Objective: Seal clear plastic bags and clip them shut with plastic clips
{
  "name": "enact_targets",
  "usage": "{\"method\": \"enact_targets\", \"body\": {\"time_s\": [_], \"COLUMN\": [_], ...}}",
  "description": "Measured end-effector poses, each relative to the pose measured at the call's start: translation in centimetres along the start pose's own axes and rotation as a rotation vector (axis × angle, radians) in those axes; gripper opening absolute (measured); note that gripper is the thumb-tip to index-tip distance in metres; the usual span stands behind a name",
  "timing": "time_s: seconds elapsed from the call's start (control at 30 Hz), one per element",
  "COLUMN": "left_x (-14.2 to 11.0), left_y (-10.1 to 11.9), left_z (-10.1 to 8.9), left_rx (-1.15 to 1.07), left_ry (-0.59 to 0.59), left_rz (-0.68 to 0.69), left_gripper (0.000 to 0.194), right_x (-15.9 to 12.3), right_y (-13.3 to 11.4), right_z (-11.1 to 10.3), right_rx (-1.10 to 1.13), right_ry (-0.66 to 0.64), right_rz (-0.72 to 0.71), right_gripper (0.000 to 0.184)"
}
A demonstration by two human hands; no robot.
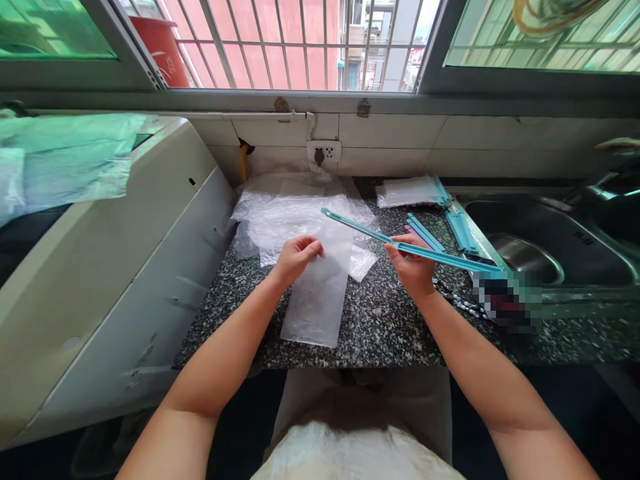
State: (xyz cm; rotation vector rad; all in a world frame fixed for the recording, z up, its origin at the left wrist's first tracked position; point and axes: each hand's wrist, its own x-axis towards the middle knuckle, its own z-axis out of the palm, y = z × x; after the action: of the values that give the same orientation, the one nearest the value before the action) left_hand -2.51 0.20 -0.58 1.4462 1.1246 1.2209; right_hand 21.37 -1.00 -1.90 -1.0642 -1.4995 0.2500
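Note:
My left hand [296, 259] pinches the edge of a translucent plastic bag [320, 303] between thumb and fingers. The bag hangs toward the counter's front edge, lying flat at its lower part. In my right hand [414, 268] is a long, thin teal bag-sealing clip [360, 229], gripped near its middle. One end of the clip reaches over the upper part of the bag and the other points right toward the sink. Behind both hands lies a loose pile of clear plastic bags [285, 210].
More teal clips [425, 232] lie right of the pile, others [461, 231] by the sink [520, 213]. Stacked bags [407, 192] with a teal edge lie near the wall. A white appliance [165, 267] borders the speckled counter [380, 327]. A blurred patch [507, 300] covers something at right.

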Motion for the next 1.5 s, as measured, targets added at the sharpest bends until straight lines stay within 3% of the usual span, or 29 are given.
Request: {"method": "enact_targets", "body": {"time_s": [0.27,0.53,0.63,0.87,1.17,1.3,1.5], "left_x": [-0.7,-1.0,-1.0,-0.5,-0.1,0.1,0.3], "left_y": [0.5,0.6,0.7,0.3,-0.3,-0.5,-0.6], "left_z": [0.3,0.8,0.8,0.6,0.1,0.1,0.6], "left_rx": [-0.003,-0.212,-0.210,-0.237,-0.410,-0.445,-0.529], "left_ry": [-0.161,-0.156,-0.166,-0.107,-0.083,-0.043,0.005], "left_rz": [0.056,0.061,0.038,-0.012,-0.142,-0.265,-0.368], "left_gripper": [0.009,0.013,0.029,0.090,0.122,0.106,0.042], "right_x": [0.3,-0.7,-1.1,-1.2,-1.4,-1.4,-1.5], "right_y": [0.8,0.5,0.1,-0.5,-0.9,-0.9,-0.9], "right_z": [0.2,0.9,1.1,1.1,1.2,1.2,1.2], "right_rx": [-0.022,-0.061,-0.056,-0.010,0.028,0.032,0.046], "right_ry": [0.081,-0.073,-0.114,-0.118,-0.137,-0.137,-0.138], "right_rz": [0.082,0.023,-0.031,-0.088,-0.091,-0.089,-0.085], "right_gripper": [0.017,0.015,0.014,0.010,0.007,0.007,0.007]}}
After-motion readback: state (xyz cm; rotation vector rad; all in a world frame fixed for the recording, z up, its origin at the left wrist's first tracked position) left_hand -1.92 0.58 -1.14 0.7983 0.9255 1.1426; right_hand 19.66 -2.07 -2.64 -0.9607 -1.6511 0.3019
